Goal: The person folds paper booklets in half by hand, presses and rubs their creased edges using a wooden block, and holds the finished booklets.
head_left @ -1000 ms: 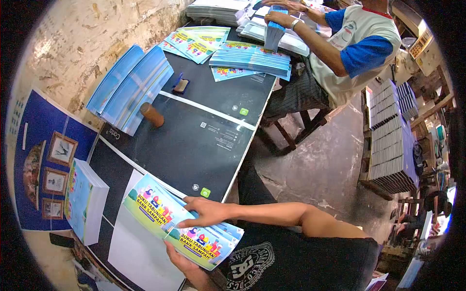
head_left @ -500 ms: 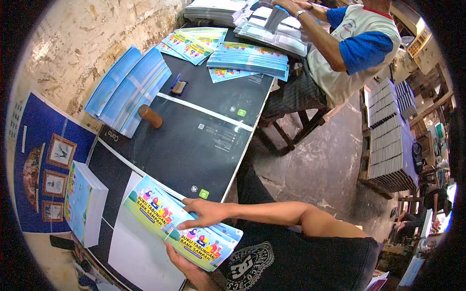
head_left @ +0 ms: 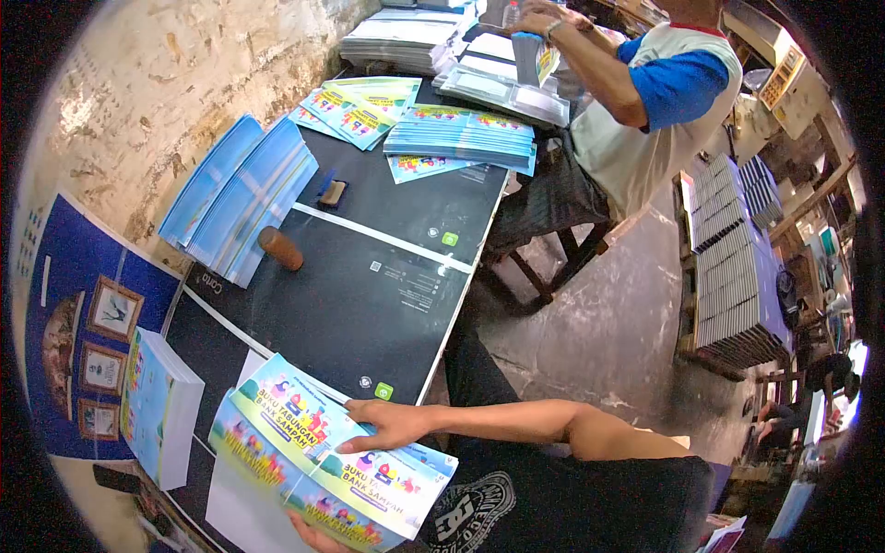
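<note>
A printed cover sheet [head_left: 355, 465], headed "Buku Tabungan Bank Sampah", lies tilted across the near end of the table, with cartoon figures repeated over its panels. Its lower part is blurred. More sheet edges show beneath its upper side. My right hand [head_left: 392, 426] presses on the sheet's upper edge, thumb and fingers apart. From below, my left hand [head_left: 318, 535] grips the lower edge; its fingers are partly hidden under the paper. White paper [head_left: 244, 502] lies underneath.
A thick booklet stack [head_left: 161, 405] stands left, near a phone-like dark object [head_left: 117, 477]. Fanned blue booklets [head_left: 244, 198], a wooden cylinder [head_left: 280, 249] and a small brush-like block [head_left: 333, 193] lie farther up the black table [head_left: 341, 286]. A co-worker [head_left: 654, 101] handles booklets beyond.
The sheet has opened out on its lower side, showing further printed panels. My left hand has moved down and left with that edge. My right hand stays on the sheet.
</note>
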Demonstrator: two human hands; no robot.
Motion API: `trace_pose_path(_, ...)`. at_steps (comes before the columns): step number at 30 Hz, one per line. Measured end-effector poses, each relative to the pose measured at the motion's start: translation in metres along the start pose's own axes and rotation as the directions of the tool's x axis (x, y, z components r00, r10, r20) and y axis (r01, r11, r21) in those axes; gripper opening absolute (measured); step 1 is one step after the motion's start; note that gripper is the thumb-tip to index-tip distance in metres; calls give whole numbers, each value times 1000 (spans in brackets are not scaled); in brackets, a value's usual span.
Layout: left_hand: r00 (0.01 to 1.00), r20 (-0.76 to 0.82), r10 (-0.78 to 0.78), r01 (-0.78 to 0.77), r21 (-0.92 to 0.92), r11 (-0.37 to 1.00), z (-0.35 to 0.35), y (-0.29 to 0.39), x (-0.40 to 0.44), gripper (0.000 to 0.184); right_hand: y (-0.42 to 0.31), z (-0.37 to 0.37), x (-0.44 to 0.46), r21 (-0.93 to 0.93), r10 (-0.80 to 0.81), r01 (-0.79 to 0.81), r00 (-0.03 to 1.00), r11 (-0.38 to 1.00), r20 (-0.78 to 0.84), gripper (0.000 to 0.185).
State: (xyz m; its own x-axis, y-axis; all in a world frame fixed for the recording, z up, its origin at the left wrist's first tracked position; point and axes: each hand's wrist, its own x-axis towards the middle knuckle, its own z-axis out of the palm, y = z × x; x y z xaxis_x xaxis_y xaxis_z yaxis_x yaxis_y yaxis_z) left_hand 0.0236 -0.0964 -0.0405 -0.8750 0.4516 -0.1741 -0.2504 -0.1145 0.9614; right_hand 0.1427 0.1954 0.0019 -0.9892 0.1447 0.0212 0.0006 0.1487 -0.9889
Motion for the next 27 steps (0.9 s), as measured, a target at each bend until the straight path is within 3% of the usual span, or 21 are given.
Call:
trace_pose_path(3, 955, -72, 289, -254, 309, 916, -57, -2, 5, 57, 5, 18, -1, -23, -285, 297, 888, 955, -362, 72)
trace_pose_path(4, 931, -55, 361, -315, 377, 871, -59, 1, 4, 56, 6, 18, -2, -39, -240, 240, 921, 970, -305, 80)
trace_pose_path(6, 884, 6, 467, -412, 480, 774, -33, 27, -8, 56, 1, 20, -3, -98, -144, 126, 966, 987, -214, 73)
trace_pose_path(8, 828, 280, 486, -547, 594, 590, -14, 47, -9, 60, 3, 29, -4, -68, -52, 42, 987, 997, -153, 59)
trace_pose_path(9, 761, 490, 424, -647, 624, 439, -15, 50, -3, 62, -2, 27, -2, -264, -63, 21, 987, 964, -150, 55)
trace_pose_path(11, 844, 443, 301, -521, 549, 654, 6, 55, -5, 64, -19, 22, -1, -616, -81, -28, 986, 787, -147, 50)
trace_pose_path(12, 960, 217, 177, -244, 338, 909, 37, 55, -14, 65, -10, 24, 4, -669, -142, -24, 971, 743, -192, 46)
trace_pose_path(13, 998, 45, -37, 36, 21, 999, 62, 58, -17, 65, -1, 20, 7, -700, -178, 7, 969, 714, -172, 46)
trace_pose_path(14, 963, 83, -257, 268, -153, 951, 71, 65, -16, 63, 8, 16, 10, -728, -213, 37, 965, 684, -151, 45)
trace_pose_path(15, 950, 153, -271, 300, -224, 927, 78, 62, -14, 68, 8, 15, 14, -751, -251, 69, 959, 657, -131, 45)
trace_pose_path(17, 919, 292, -264, 359, -346, 867, 95, 54, -6, 77, -2, 9, 11, -711, -176, 58, 980, 701, -94, 38)
trace_pose_path(18, 897, 254, -361, 440, -432, 788, 104, 61, -10, 70, -9, 9, 8, -676, -131, 38, 988, 735, -86, 36)
trace_pose_path(19, 914, 229, -334, 402, -410, 819, 103, 59, -9, 70, -13, 7, 7, -642, -82, 14, 994, 766, -75, 35)
trace_pose_path(22, 946, 145, -289, 324, -409, 853, 107, 55, -3, 71, -10, 14, 8, -302, 5, -55, 986, 952, -164, 50)
trace_pose_path(23, 976, 190, -106, 146, -206, 968, 108, 55, -7, 70, -15, 17, 6, -261, 25, -69, 986, 963, -168, 55)
trace_pose_path(24, 961, 269, 60, -61, -3, 998, 108, 55, -12, 69, -20, 20, 4, -219, 46, -83, 984, 972, -172, 60)
trace_pose_path(27, 927, 336, 167, -223, 136, 965, 113, 62, -19, 68, -31, 27, 2, -373, 35, -109, 979, 922, -200, 66)
